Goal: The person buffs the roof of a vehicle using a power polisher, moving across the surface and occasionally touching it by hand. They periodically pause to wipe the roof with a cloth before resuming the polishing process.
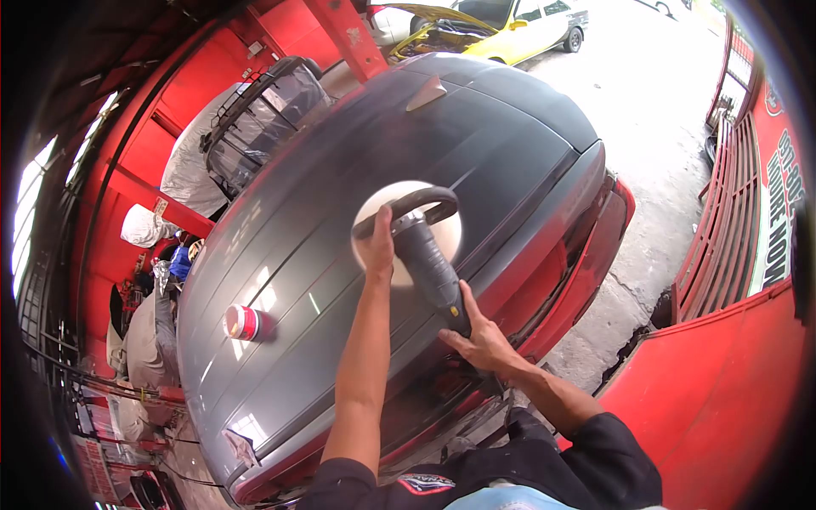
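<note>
A black car polisher [427, 262] with a round pale pad [452, 236] rests on the dark roof of a car [323, 255]. My left hand [380, 245] is wrapped round the left side of its loop-shaped front handle [425, 201]. Lower down, my right hand [483, 337] grips the rear end of the tool's body. The pad looks smooth and blurred, and its underside is hidden against the roof. Left of my left arm, a red and white tub [241, 323] stands on the roof.
A crumpled cloth [241, 447] lies near the roof's lower left edge. Toward the far end is a fin antenna [427, 93]. Beyond stands a yellow car [510, 38] with its hood up. A slatted metal bench [722, 221] and red panel [705, 391] are on the right.
</note>
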The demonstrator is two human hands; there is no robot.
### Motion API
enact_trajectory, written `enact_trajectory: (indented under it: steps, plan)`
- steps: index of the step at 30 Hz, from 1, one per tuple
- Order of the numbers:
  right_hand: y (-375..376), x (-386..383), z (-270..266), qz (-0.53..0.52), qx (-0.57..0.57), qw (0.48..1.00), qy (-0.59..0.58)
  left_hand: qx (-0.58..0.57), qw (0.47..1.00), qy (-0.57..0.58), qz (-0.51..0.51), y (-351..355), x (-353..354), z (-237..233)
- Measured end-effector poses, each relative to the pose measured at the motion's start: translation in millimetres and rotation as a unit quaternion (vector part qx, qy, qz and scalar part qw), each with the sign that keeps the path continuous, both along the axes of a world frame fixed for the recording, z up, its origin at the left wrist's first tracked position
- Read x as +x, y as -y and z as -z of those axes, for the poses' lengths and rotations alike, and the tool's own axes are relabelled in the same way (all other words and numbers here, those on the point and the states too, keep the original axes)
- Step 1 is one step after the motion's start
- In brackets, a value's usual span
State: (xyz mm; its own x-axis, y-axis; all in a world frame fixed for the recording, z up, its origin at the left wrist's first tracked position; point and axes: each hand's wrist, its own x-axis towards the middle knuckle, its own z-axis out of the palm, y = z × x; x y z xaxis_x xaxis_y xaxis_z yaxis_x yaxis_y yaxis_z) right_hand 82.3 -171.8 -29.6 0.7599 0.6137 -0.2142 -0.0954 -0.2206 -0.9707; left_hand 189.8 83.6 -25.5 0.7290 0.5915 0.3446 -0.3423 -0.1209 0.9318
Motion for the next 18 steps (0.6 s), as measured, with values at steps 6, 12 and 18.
enact_trajectory:
  steps: [6, 12, 18]
  plan:
    - [22.1, 41.5, 30.2, 0.089, 0.008, 0.995, 0.036, 0.02, 0.997, -0.01, 0.072, 64.0, 72.3, -10.0]
    - [38.9, 62.9, 29.7, 0.172, 0.036, 0.984, -0.024, -0.004, 0.98, -0.08, 0.184, 101.5, 126.3, 1.5]
    - [88.0, 104.7, 47.1, 0.177, 0.029, 0.983, 0.034, 0.072, 0.993, -0.062, 0.076, 141.8, 164.3, 7.7]
